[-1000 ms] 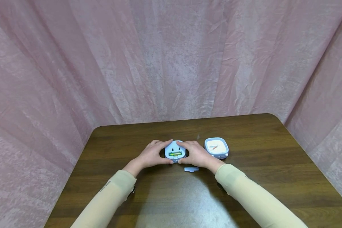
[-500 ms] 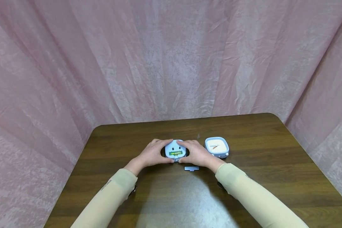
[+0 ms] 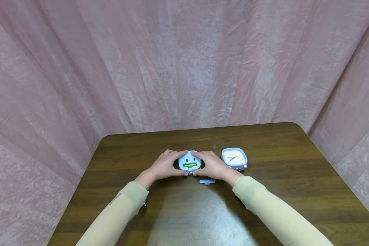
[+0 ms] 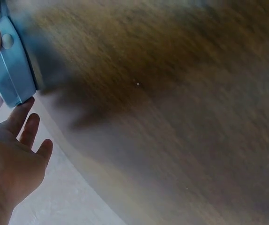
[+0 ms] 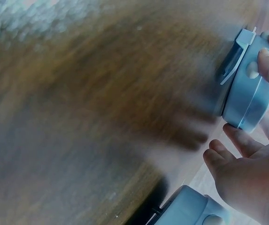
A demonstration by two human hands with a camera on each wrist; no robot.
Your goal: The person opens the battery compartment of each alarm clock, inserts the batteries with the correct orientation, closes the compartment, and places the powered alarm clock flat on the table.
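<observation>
A light-blue alarm clock [image 3: 189, 160] lies face down in front of me, with its back upward. In its open battery compartment sits a green and yellow battery [image 3: 189, 165]. My left hand [image 3: 163, 166] grips the clock's left side, thumb at the near edge and fingers at the far edge. On the opposite side my right hand [image 3: 213, 166] holds it the same way. Both wrist views show thumbs near the round knobs on the clock's side. The small blue battery cover [image 3: 207, 181] lies just in front of the clock, below my right hand.
A second light-blue clock [image 3: 234, 158] with a white face lies face up beyond my right wrist. Everything rests on a brown wooden table [image 3: 126, 150] with rounded far corners. A pink curtain [image 3: 184, 68] hangs behind and along both sides.
The battery shows a more yellow side than one second ago, when paler label marks were visible. Both hands keep their grip on the clock, and the other things stay put.
</observation>
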